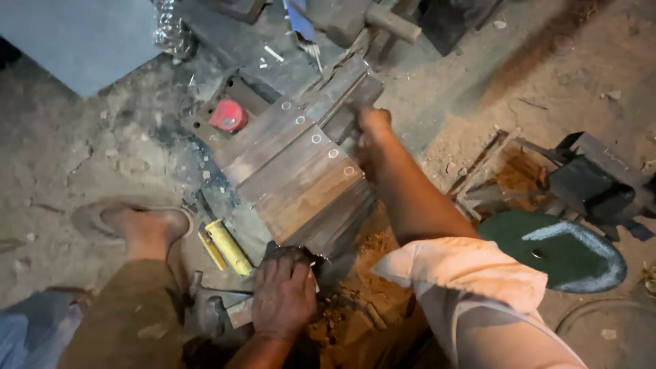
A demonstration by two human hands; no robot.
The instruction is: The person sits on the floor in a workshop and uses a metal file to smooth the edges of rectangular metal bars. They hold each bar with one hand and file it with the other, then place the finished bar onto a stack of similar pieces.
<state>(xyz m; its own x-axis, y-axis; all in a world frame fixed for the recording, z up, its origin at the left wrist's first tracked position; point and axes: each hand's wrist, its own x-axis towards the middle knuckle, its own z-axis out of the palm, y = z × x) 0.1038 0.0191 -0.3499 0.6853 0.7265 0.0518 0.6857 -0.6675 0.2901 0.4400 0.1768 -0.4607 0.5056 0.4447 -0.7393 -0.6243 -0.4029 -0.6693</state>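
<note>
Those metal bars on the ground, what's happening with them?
A person crouches on a dusty floor over a row of flat metal bars laid side by side. The right hand grips the bars' far end; the left hand presses down at the near end. A yellow cylinder lies beside a sandalled foot.

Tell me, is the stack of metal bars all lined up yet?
Done: the metal bars lie side by side in a neat row. In hand: the right hand grips the far end; the left hand presses the near end. Left: the far bars look uneven.
</note>
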